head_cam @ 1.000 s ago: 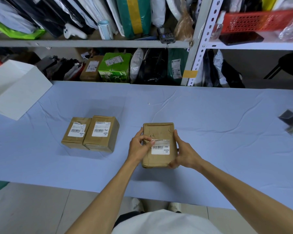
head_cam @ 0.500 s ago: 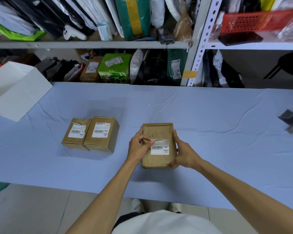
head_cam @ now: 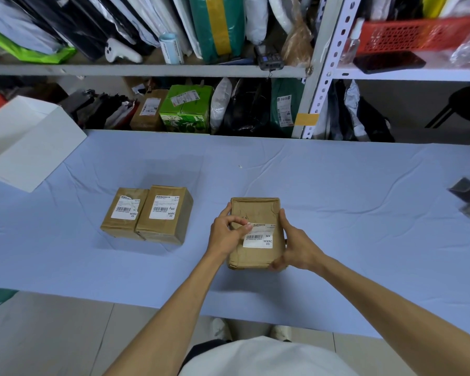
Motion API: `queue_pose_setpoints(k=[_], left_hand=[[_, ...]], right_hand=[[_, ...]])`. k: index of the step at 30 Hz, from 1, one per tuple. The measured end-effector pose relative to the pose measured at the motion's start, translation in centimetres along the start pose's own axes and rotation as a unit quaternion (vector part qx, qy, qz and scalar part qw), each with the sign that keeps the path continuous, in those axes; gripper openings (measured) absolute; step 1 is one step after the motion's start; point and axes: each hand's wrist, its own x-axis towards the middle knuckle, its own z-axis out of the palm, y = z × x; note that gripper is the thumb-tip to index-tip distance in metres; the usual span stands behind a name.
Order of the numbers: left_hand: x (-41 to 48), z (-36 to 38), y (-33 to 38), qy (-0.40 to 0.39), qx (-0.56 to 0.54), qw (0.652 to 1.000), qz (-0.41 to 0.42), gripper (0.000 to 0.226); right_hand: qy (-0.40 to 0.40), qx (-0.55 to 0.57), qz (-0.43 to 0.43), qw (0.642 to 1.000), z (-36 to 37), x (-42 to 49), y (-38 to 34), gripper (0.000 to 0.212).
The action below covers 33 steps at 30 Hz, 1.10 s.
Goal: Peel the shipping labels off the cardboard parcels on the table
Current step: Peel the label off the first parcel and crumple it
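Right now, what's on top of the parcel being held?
On the held parcel: a white shipping label, the left hand pinching its upper-left corner, and faint pen marks. The right hand grips the parcel's side. The label's left edge is hidden by fingers.

We see three brown cardboard parcels on the pale blue table (head_cam: 337, 185). The nearest parcel (head_cam: 255, 213) sits tilted up near the table's front edge, around its middle; its shipping label (head_cam: 259, 237) is white, with a barcode and "MXRC 03", and its top left corner looks lifted from the cardboard. Well to the left, two more parcels stand touching side by side: the left parcel (head_cam: 124, 217) has a wrinkled white label (head_cam: 127, 208), and the taller middle parcel (head_cam: 164, 214) has a flat label (head_cam: 165, 207) on top.
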Motion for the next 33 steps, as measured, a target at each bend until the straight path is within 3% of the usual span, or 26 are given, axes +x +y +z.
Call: queue_pose_setpoints(k=[33], left_hand=[[0.22,0.02,0.17,0.003,-0.039,0.999,-0.002,0.018]], right_hand=[[0.005,-0.003,0.003,1.0,-0.07,0.13,-0.04,0.147]])
